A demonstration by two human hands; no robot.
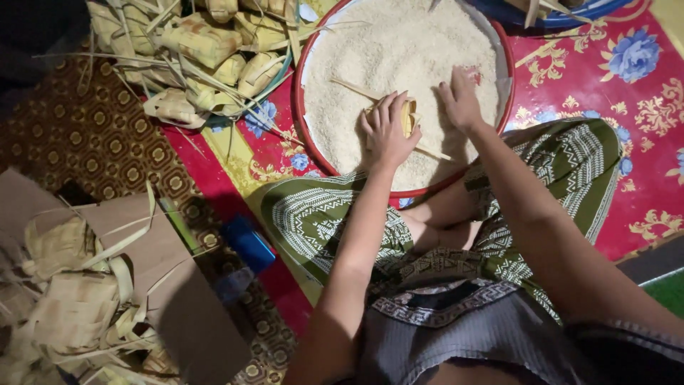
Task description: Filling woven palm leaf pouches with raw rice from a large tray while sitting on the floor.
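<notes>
The left hand [388, 132] sits at the centre of the frame with its fingers curled around a small woven leaf pouch [408, 116], gripping it over the rice; the pouch shows only as a yellow edge between the fingers, and its long leaf strips [356, 90] trail out to the upper left and lower right across the grains; the right hand [462, 100], just beside it to the right, lies with fingers spread and pressed flat into the rice, holding nothing; both hands work inside a wide round basin [308, 64] with a red rim, which fills the upper centre of the frame and is nearly full of white raw rice [399, 50], heaped close to the rim; the near rim of the basin touches the person's folded legs in green patterned cloth [313, 214], so little room is left between body and basin; to the upper left, a second basin [281, 75] with a greenish edge stands just beside the red one, piled with filled woven pouches [206, 43] whose loose strips spill over its rim; in the lower left, a heap of empty woven leaf casings [68, 299] lies partly on a sheet of brown cardboard [185, 314]; a blue box [249, 242] rests on the red and gold flowered mat [641, 107] between the cardboard and the knee; a blue vessel's edge [570, 14] cuts the top right.
</notes>
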